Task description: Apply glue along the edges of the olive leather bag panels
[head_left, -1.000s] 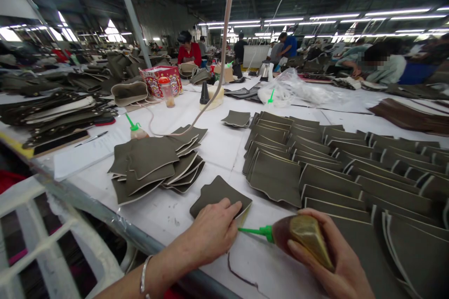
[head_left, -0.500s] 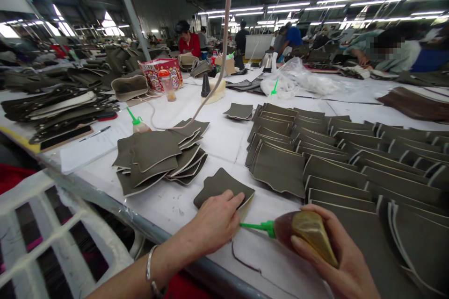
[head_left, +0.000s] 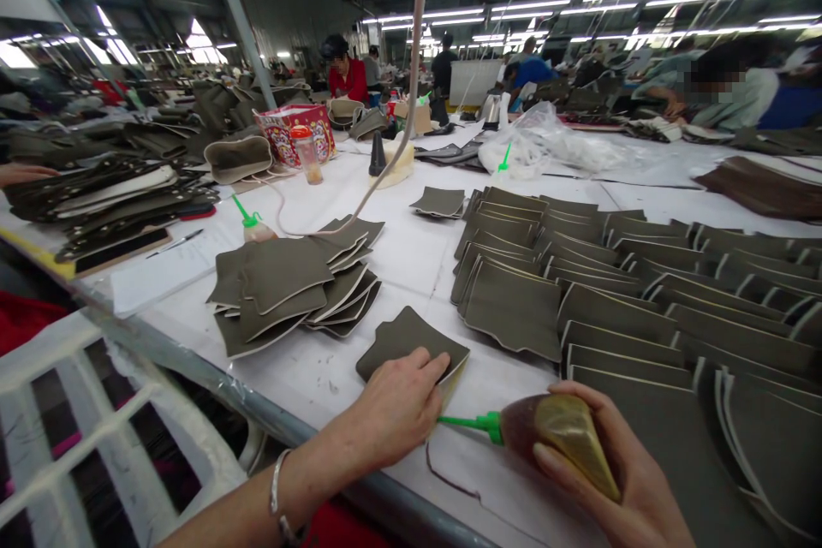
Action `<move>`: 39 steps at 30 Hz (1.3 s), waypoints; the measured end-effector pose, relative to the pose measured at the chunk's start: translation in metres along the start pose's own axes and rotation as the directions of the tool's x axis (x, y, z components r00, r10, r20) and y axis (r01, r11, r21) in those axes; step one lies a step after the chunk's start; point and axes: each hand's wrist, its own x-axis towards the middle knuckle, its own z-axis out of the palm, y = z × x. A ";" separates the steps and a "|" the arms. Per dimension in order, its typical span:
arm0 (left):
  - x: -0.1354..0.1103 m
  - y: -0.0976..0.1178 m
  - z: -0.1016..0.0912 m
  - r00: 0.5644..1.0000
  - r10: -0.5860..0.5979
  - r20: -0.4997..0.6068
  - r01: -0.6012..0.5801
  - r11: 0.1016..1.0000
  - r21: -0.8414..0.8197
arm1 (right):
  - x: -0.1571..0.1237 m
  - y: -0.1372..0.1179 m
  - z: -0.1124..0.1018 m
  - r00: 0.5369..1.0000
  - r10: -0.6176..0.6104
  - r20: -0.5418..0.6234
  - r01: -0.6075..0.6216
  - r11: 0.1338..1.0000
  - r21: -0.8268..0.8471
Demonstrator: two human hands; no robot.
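My left hand [head_left: 399, 398] grips an olive-grey leather-like piece [head_left: 411, 336] near the table's front edge. Its fingers lie over the piece's right part, and the thumb is hidden. In my right hand [head_left: 626, 467] is a glue bottle [head_left: 558, 437] with amber-brown contents, tipped on its side. The bottle's green nozzle [head_left: 468, 422] points left, its tip close beside my left fingers and the pale edge of the piece. Whether the tip touches that edge, I cannot tell.
Loose matching pieces [head_left: 282, 282] lie heaped to the left. Overlapping rows of pieces [head_left: 514, 308] fill the right side. A hose [head_left: 411, 94] hangs down to the table. Behind stand an orange-lidded cup [head_left: 306, 156] and a red patterned bag [head_left: 286, 133]. Co-workers sit further back.
Both my hands and the bottle stay almost where they were. Another person's hand has come into view at the far left, by the dark stack. A person in blue at the back has bent lower.
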 end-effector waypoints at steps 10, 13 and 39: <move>0.003 -0.001 0.003 0.999 0.034 -0.031 -0.034 0.999 0.004 | 0.022 0.011 -0.014 0.980 -0.173 -0.097 0.149 0.965 -0.218; 0.003 -0.002 0.003 0.998 0.043 -0.036 -0.043 0.999 -0.009 | 0.017 0.005 -0.010 0.998 -0.070 0.000 0.070 0.995 -0.074; 0.005 0.000 -0.001 1.000 0.008 -0.026 -0.010 0.998 -0.059 | -0.002 0.007 0.001 0.998 0.049 -0.040 -0.050 0.998 -0.043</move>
